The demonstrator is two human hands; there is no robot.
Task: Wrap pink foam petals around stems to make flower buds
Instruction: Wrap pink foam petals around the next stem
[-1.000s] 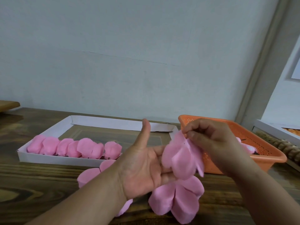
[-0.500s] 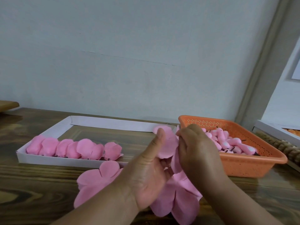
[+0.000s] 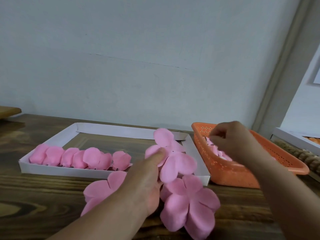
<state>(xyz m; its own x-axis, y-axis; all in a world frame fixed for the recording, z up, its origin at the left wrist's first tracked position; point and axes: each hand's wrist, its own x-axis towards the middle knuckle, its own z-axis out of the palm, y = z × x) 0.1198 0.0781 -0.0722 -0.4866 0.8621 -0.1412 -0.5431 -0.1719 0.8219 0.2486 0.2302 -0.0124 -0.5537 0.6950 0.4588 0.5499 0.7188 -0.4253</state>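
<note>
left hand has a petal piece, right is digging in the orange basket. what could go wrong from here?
1. The left hand holds the petal piece mainly under its thumb; the thin foam could slip or crease.
2. The right hand reaches into the orange basket, which looks tilted on the white tray edge; a tug might rock it.
3. Its fingers are blurred among crowded pink pieces, so it may lift more than one.

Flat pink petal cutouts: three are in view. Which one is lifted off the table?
The cutout pinched in the left hand, raised before the white tray. The other two lie flat on the wooden table.
</note>
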